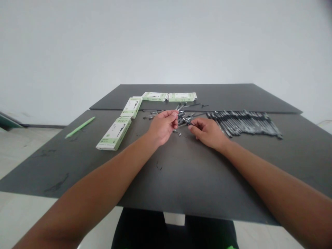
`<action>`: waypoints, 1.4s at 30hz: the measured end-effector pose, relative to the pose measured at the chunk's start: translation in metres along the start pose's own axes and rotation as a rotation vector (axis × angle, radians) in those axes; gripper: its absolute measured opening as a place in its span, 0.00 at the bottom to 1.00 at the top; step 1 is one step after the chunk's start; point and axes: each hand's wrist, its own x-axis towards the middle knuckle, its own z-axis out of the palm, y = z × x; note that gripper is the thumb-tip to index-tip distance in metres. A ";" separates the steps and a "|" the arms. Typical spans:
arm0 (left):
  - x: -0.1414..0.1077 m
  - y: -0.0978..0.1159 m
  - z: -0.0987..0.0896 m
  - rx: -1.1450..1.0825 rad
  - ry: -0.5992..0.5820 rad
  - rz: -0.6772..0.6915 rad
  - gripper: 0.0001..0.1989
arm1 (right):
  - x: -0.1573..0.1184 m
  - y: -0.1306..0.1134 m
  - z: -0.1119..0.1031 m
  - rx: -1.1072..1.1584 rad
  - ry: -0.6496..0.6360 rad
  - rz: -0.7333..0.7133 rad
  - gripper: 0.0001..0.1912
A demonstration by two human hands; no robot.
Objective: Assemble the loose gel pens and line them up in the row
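Observation:
My left hand (164,126) is closed in a pinch around a slim clear pen barrel that points up and away. Close by on the right, my right hand (207,131) pinches a thin dark pen part with a silvery tip, aimed toward the left hand. The two hands are a small gap apart. Loose pen parts (190,116) lie scattered behind and between them, with small tips (180,134) on the table just below. Beside the right hand lies a long row of clear and black pens (243,122), side by side.
Several white and green boxes (114,134) form an angled line at the left and back of the dark table (166,186). A green pen (80,127) lies at the far left. A seam crosses the table behind the hands.

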 end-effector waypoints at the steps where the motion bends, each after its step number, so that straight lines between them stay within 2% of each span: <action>1: -0.001 0.000 0.001 -0.008 -0.005 -0.016 0.01 | 0.000 0.000 0.000 0.002 -0.003 -0.005 0.13; 6: -0.002 -0.004 0.002 0.028 -0.012 -0.038 0.06 | 0.000 0.002 0.001 0.015 -0.006 -0.011 0.13; 11: -0.002 -0.008 0.002 0.098 -0.012 -0.035 0.04 | 0.000 0.003 0.001 0.010 -0.016 -0.004 0.13; 23: -0.001 -0.016 0.000 0.335 -0.036 0.090 0.04 | 0.000 0.003 0.001 0.000 -0.035 -0.039 0.12; 33: -0.007 -0.012 0.002 0.537 -0.053 0.122 0.07 | 0.000 0.001 0.000 0.006 -0.032 -0.049 0.10; 42: -0.007 -0.011 0.001 0.524 -0.069 0.105 0.07 | 0.000 0.002 -0.002 -0.016 -0.053 -0.108 0.14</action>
